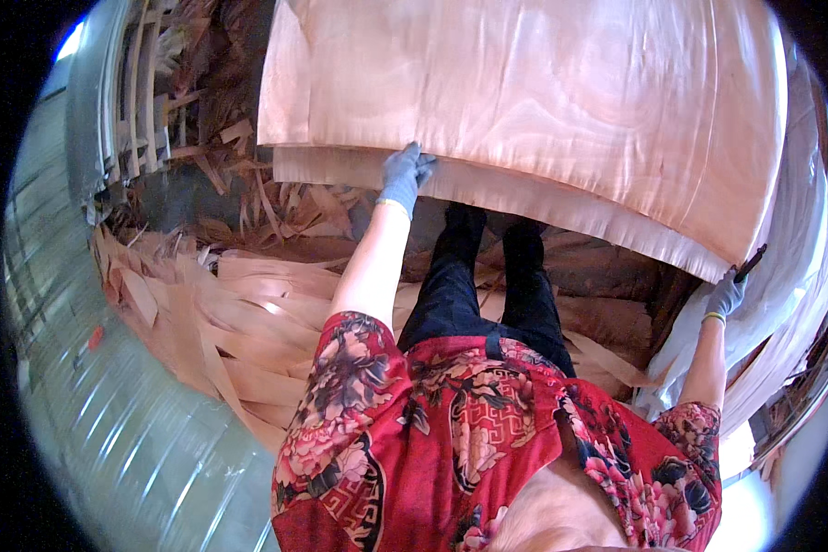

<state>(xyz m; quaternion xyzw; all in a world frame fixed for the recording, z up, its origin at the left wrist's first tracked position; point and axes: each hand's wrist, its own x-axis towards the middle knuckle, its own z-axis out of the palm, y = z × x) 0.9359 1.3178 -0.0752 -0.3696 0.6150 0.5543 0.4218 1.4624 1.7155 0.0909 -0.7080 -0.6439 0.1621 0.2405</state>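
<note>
Veneer scraps (258, 285) littered below | wood sheet (524, 83) spread ahead, its near edge pinched by left grip (405, 177) | dark tool (753, 262) clamped in right grip (727, 296) at sheet's corner | judged light, bendy, split-prone; best held along edge

Two grips: one left grip (408, 173), one right grip (727, 294). Two grey gloves (400, 188), one per grip. One dark tool (753, 261). At least two wood sheets: one upper sheet (524, 87), one lower sheet (497, 191); can't tell if more underneath. One red floral shirt (488, 414). Two dark trouser legs (535, 299). Loose wood strips (267, 285): dozens, overlapping, no exact count.
</note>
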